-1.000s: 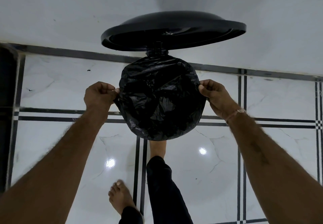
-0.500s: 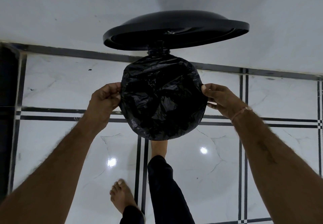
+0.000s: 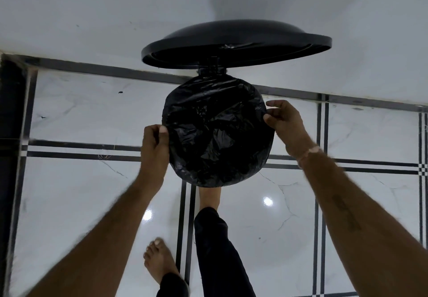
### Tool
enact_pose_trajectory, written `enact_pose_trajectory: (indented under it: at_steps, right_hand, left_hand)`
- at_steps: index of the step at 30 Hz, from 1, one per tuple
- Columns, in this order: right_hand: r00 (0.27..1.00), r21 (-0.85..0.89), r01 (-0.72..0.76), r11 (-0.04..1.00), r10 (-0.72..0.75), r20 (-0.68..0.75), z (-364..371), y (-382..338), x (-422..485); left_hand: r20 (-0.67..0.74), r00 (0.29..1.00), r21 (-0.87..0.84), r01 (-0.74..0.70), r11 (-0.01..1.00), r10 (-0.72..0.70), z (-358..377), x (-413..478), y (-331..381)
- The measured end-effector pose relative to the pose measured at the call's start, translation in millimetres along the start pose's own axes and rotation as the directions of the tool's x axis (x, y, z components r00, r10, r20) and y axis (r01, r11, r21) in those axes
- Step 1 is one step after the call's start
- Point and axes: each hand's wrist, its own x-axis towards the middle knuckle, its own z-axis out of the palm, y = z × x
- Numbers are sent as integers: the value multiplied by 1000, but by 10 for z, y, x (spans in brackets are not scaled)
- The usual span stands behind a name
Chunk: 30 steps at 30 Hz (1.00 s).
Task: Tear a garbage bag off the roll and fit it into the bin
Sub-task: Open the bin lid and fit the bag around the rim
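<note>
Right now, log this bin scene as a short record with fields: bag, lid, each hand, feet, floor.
bag: black garbage bag lines the bin and is folded over its rim
lid: black lid raised open behind the bin
left hand: left hand pinches the bag edge at the left rim
right hand: right hand pinches the bag edge at the right rim
feet: one bare foot at the bin's base, likely on a pedal; the other foot flat on the floor
floor: glossy white tiles with dark lines

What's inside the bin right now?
Only the black garbage bag, crumpled loosely down into the bin and folded over its rim. The left hand and right hand pinch its edges. The bin's walls and bottom are covered by the bag.
</note>
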Motion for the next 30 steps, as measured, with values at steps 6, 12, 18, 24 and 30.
enact_pose_trajectory:
  at_steps: [6, 12, 18, 24, 30]
  right_hand:
    - [792, -462, 602, 651, -415, 448, 1069, -123, -521]
    - [885, -518, 217, 828, 57, 462, 1618, 258, 18]
    - [869, -393, -40, 919, 227, 440, 1579, 345, 108]
    - [896, -166, 368, 915, -301, 327, 1186, -124, -484]
    - [919, -152, 98, 983, -31, 394, 1717, -49, 320]
  left_hand:
    - [-279, 943, 194, -129, 972, 181, 346, 9, -116]
    - [-290, 923, 206, -197, 958, 252, 382, 59, -211]
    - [-288, 923, 220, -197, 955, 256, 379, 69, -230]
    - [-288, 926, 227, -180, 957, 242, 365, 30, -168]
    - [-294, 924, 237, -179, 955, 246, 367, 61, -210]
